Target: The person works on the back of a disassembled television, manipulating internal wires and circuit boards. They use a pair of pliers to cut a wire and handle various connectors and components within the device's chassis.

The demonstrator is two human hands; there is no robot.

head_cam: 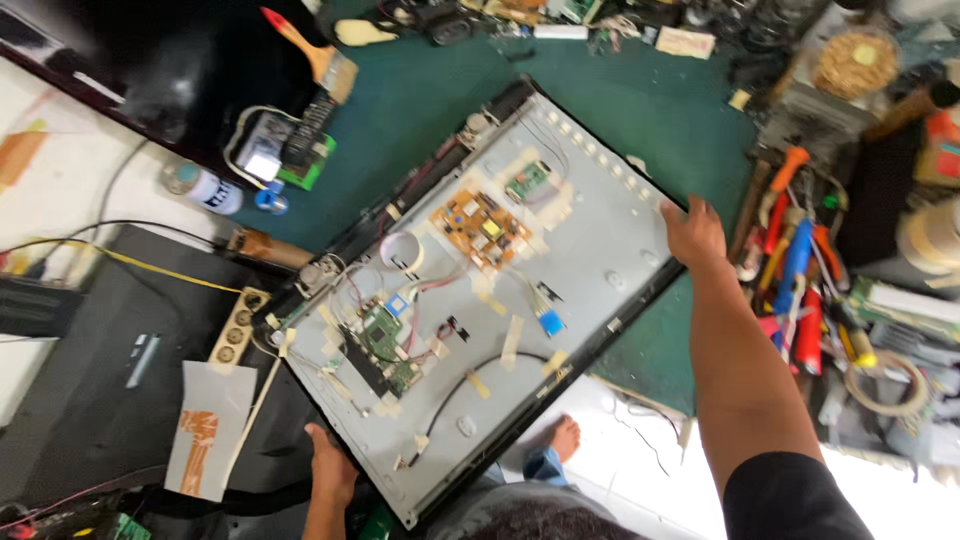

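An opened flat-screen television (600, 240) lies back-up and skewed on a green work surface (640, 110), one corner past its near edge. Its grey metal rear carries an orange power board (480, 228), a green main board (385, 345), taped cables and a white tape roll (402, 252). My left hand (330, 465) grips the frame near its lower left corner. My right hand (693, 232), on an arm with a black sleeve, holds the frame's far right edge.
Screwdrivers and pliers (800, 290) are heaped to the right. A paintbrush (315, 50), a spray can (205, 187) and a small meter (262, 150) lie at upper left. A power strip (238, 328) and a black back cover (110, 370) sit at left. My bare foot (565, 437) shows below.
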